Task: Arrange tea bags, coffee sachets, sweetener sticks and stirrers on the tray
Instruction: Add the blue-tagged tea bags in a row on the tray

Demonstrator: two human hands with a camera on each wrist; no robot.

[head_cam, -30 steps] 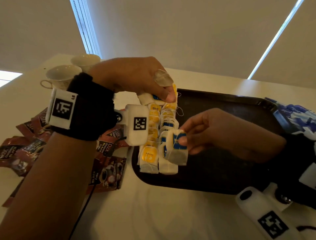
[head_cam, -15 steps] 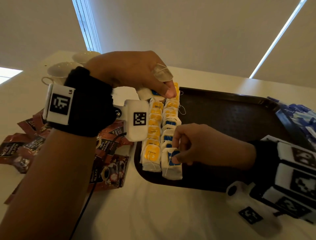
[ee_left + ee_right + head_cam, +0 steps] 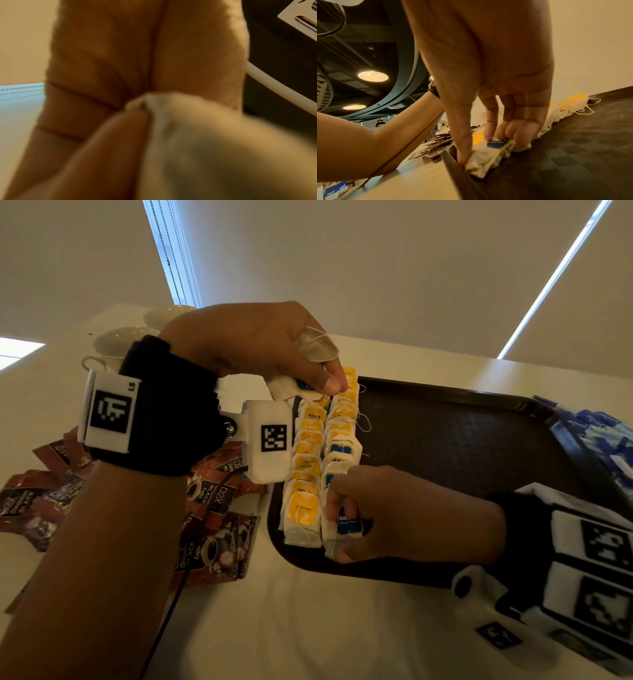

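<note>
**Blue bag is down at the near end of the second row**

Your tray (image 3: 479, 446) sits on the table (image 3: 308, 628) with two rows of tea bags (image 3: 308, 467) along its left edge, most of its dark floor bare. A second ago your right hand (image 3: 404, 515) held a blue-tagged bag (image 3: 347, 523) above the rows; now that bag lies at the near end of the right-hand row, against the tray's near rim, with your thumb and fingertips pinching it into line (the right wrist view shows the thumb wedged between bag and rim). Your left hand (image 3: 253, 347) has barely shifted: it hovers over the far end of the rows, thumb and fingers curled around another blue-tagged bag (image 3: 294, 386).

I judge the tea rows nearly full, so that held bag probably goes next. The coffee sachets (image 3: 212, 508) lie loose on the table left of the tray, and blue sticks (image 3: 603, 440) wait past its right edge. I cannot see any stirrers.
</note>
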